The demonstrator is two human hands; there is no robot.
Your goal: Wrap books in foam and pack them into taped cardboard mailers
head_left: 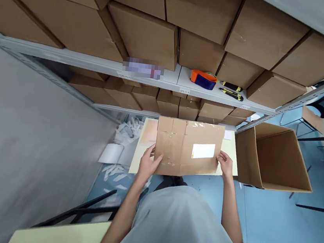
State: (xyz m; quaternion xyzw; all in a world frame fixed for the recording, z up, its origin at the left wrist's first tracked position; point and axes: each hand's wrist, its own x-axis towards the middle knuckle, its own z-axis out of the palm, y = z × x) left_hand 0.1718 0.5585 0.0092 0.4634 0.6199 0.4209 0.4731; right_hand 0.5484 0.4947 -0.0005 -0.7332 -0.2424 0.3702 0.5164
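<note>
A flattened cardboard box (173, 146) is held up between my two hands, over a pale yellow table (143, 150). On its face are fold creases, bits of clear tape and a white label (203, 151) right of the middle. My left hand (148, 162) grips the left edge, thumb on the near face and fingers behind. At the right edge my right hand (225, 163) pinches the cardboard near its lower corner. The fingers behind the sheet are partly hidden.
Shelves (166, 83) packed with brown boxes stand ahead, with an orange-and-blue tape roll (203, 79) and yellow-black utility knives (231, 90) on the ledge. A large open carton (281, 160) is at the right. White scraps (128, 131) litter the left floor beside a grey wall.
</note>
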